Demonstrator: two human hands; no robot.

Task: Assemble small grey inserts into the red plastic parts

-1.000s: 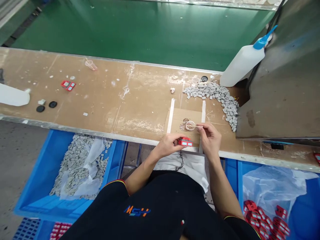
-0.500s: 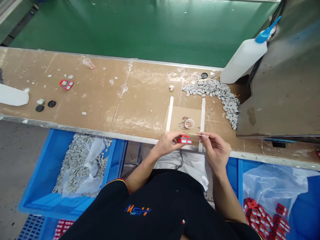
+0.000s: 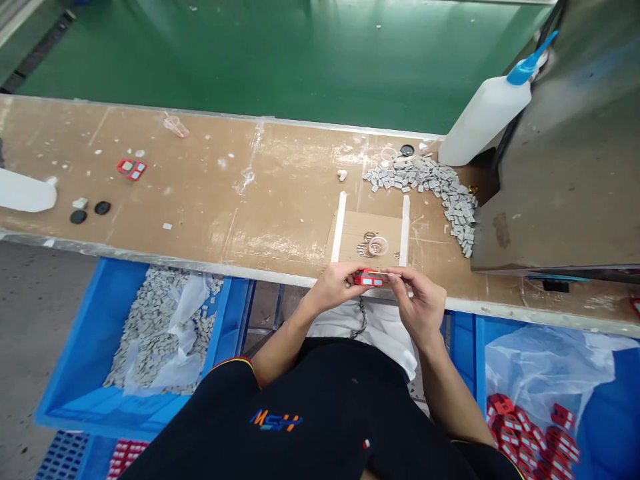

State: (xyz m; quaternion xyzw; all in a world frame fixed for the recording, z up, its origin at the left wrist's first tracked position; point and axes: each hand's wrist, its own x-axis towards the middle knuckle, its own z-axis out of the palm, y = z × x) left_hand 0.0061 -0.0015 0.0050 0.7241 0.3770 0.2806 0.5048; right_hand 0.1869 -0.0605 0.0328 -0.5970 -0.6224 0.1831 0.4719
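Note:
My left hand (image 3: 336,285) is closed on a small red plastic part (image 3: 369,279) with pale blue windows, held just above the table's front edge. In my right hand (image 3: 421,299) a thin wooden stick (image 3: 384,273) is pinched, its tip at the top of the red part. Whether the tip touches the part I cannot tell. Just beyond my hands a small clear cup (image 3: 379,246) stands on a cardboard sheet (image 3: 373,223) held by white tape strips. Wet-looking smears lie beside the cup.
Small grey pieces (image 3: 443,183) lie piled at the right, near a white bottle (image 3: 487,120) with a blue nozzle. A blue bin (image 3: 65,377) of grey pieces stands below left; red parts (image 3: 530,433) fill a bin below right. A metal housing (image 3: 560,173) borders the table's right side.
My right hand has moved left with the stick, bringing its tip over the red part. My left hand stays nearly in place.

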